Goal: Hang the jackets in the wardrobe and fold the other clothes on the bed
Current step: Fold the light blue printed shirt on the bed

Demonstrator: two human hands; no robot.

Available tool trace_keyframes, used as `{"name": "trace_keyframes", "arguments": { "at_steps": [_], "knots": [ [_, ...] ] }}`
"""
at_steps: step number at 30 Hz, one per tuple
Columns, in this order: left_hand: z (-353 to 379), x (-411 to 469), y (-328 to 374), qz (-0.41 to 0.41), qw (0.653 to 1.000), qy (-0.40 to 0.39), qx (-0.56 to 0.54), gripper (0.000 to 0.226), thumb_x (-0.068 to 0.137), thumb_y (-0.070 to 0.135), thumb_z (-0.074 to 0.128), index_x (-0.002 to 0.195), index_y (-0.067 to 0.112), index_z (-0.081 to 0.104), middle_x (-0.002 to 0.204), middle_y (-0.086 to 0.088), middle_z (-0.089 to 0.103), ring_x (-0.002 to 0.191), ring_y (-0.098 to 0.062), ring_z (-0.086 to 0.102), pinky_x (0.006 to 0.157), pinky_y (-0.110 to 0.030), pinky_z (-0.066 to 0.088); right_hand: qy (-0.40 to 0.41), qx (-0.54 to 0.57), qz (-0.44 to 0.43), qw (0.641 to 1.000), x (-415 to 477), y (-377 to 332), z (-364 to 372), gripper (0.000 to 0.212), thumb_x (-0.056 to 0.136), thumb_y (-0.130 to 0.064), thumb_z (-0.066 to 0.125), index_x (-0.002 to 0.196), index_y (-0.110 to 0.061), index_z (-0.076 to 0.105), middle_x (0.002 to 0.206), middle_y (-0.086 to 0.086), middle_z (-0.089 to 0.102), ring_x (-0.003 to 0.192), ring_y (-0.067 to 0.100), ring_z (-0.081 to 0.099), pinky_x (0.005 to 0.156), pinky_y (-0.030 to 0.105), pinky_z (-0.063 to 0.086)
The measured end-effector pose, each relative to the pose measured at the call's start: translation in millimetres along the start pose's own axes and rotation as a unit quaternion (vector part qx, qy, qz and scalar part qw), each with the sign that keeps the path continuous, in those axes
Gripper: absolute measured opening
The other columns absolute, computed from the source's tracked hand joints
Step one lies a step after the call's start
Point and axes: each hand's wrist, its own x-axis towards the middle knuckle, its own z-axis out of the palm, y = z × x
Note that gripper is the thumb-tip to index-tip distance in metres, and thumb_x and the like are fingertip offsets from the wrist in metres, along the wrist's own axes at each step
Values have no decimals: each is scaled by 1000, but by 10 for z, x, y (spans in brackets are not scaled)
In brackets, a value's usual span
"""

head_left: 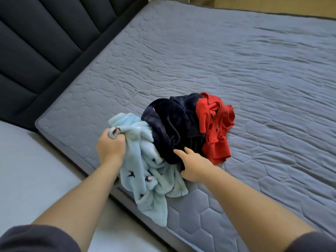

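A heap of three garments lies near the front edge of the grey quilted mattress (pixel 236 73). My left hand (pixel 111 146) grips a bunch of the light blue fleece garment (pixel 151 171), which hangs partly over the bed's edge. A dark navy plush garment (pixel 172 122) sits in the middle of the heap. My right hand (pixel 194 166) rests against its lower edge, fingers stretched out and thumb under the fabric. A crumpled red garment (pixel 216 128) lies at the right of the pile, untouched.
A dark padded headboard (pixel 45 42) runs along the left side of the bed. Pale floor (pixel 36 170) shows at the lower left, beside the mattress edge. A strip of wooden floor (pixel 272 6) lies beyond the far side.
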Motion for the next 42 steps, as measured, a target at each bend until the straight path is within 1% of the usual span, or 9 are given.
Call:
{"name": "trace_keyframes", "arguments": {
  "at_steps": [10, 18, 24, 27, 29, 32, 35, 38, 42],
  "knots": [
    [-1450, -911, 1923, 110, 985, 103, -79, 27, 87, 17, 46, 104, 10, 65, 105, -11, 66, 98, -29, 58, 78, -28, 40, 95, 32, -57, 993, -1855, -114, -1149, 81, 84, -16, 56, 151, -27, 13, 143, 11, 34, 117, 31, 50, 92, 41, 47],
    [-2786, -2646, 3429, 290, 922, -2, -255, 25, 71, 16, 39, 79, 15, 63, 80, 3, 62, 79, -11, 56, 74, -24, 46, 231, 224, -79, 943, -3859, -126, -2095, 53, 92, -13, 48, 143, -16, 34, 134, 12, 52, 110, 24, 53, 88, 29, 40],
    [-3688, -3722, 4601, 357, 818, -90, -442, 23, 82, 4, 40, 65, 17, 47, 49, 19, 54, 52, 3, 50, 56, -16, 44, 215, 270, -123, 931, -5291, 75, -2722, 79, 85, -18, 69, 147, -22, 21, 147, 8, 34, 124, 20, 44, 87, 23, 41],
    [-3918, -4185, 5062, 374, 792, -124, -466, 33, 96, -1, 37, 70, 16, 48, 46, 22, 56, 47, 9, 52, 51, -9, 42, 228, 261, -229, 910, -5900, 99, -2814, 36, 81, -9, 71, 110, -18, 52, 109, 0, 56, 95, -4, 55, 84, 23, 42],
    [-3984, -4375, 5238, 384, 771, -168, -479, 30, 98, 4, 39, 74, 17, 52, 52, 20, 60, 53, 7, 56, 56, -12, 46, 307, 290, -209, 882, -6225, 201, -2841, 18, 87, 0, 62, 81, -16, 58, 82, -1, 58, 75, 3, 57, 81, 35, 42],
    [-3977, -4435, 5336, 409, 762, -239, -442, 21, 96, 11, 47, 82, 20, 59, 69, 10, 64, 64, -3, 60, 64, -23, 50, 437, 326, -140, 827, -6673, 489, -2833, 7, 87, -4, 61, 86, -11, 63, 81, 0, 64, 76, 12, 57, 70, 29, 50],
    [-3818, -4368, 5291, 432, 802, -275, -307, 15, 86, 12, 55, 84, 25, 62, 72, 10, 66, 64, -1, 61, 58, -19, 49, 554, 291, -91, 775, -7104, 771, -2846, 12, 84, -5, 63, 96, -9, 63, 89, 2, 65, 80, 13, 57, 69, 27, 50],
    [-3556, -4377, 5187, 477, 809, -292, -184, 17, 76, 12, 60, 90, 22, 59, 79, 10, 62, 73, -1, 57, 60, -17, 46, 612, 218, -32, 759, -7482, 998, -2926, 24, 82, -9, 66, 104, -2, 60, 97, 10, 65, 88, 25, 59, 78, 41, 49],
    [-3220, -4378, 5120, 548, 794, -254, -65, 24, 72, -6, 51, 84, 14, 55, 72, 3, 55, 67, -9, 49, 53, -25, 38, 628, 90, 103, 766, -7865, 1259, -3007, 15, 79, -14, 67, 88, -11, 55, 86, 10, 60, 79, 27, 55, 63, 32, 34]
  ]
}}
